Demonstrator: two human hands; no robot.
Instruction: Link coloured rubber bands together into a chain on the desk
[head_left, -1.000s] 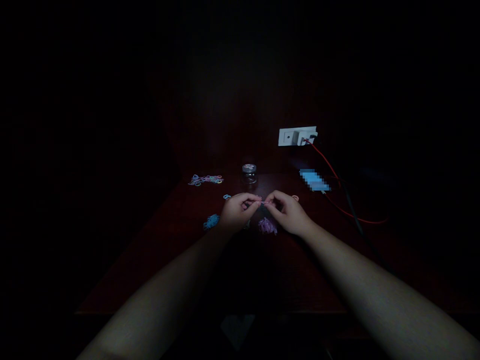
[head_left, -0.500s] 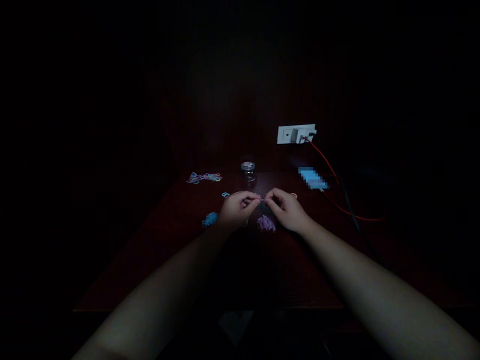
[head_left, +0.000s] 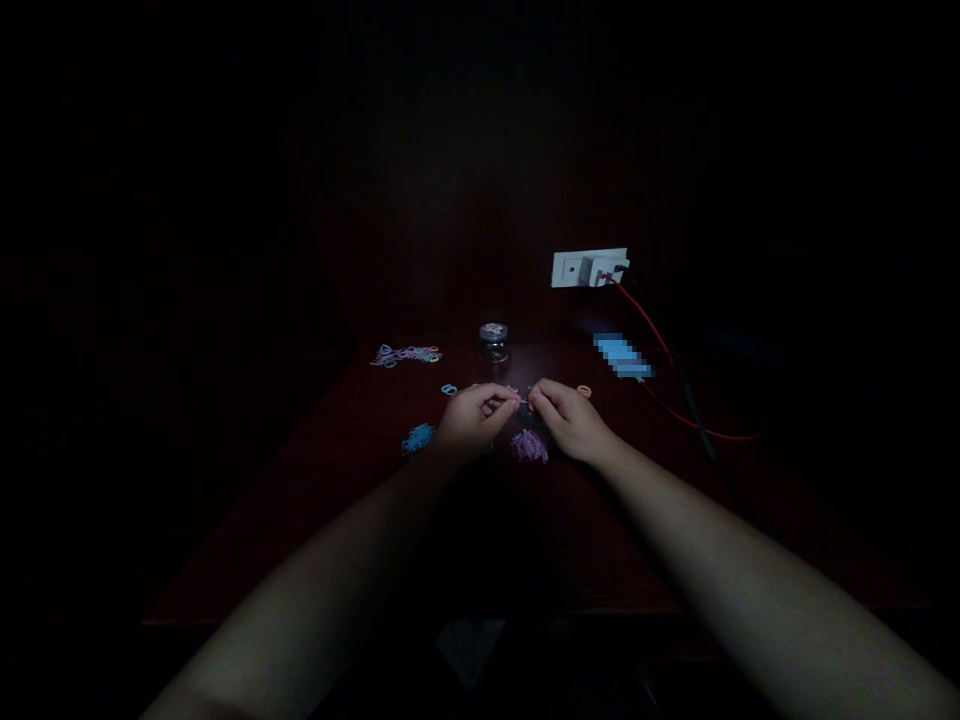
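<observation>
- Head view: on a dark reddish table (head_left: 337,540), a thin pale strand (head_left: 524,402) is held in front of the jar (head_left: 493,350), slightly to its right.
- One end of the strand is pinched between thumb and forefinger of the left hand (head_left: 476,420); the other end appears to be pinched likewise by the right hand (head_left: 566,420).
- Almost no weight is to be expected from it; it is judged soft, stretchy and easily snapped or slipped, best gripped by its very ends. Whether it is a closed loop cannot be told.
- Small, thin, rubbery-looking bands are heaped nearer than the jar: a matte blue pile (head_left: 418,439) to its left, a glossier purple pile (head_left: 529,446) to its right.
- Left of the jar, a tangled multicoloured pile (head_left: 407,355) is spread loosely.
- The jar is squat, round and clear, topped by a patterned lid (head_left: 493,330).
- Nearer and right of the jar, a smooth orange ring (head_left: 584,391) is seen.
</observation>
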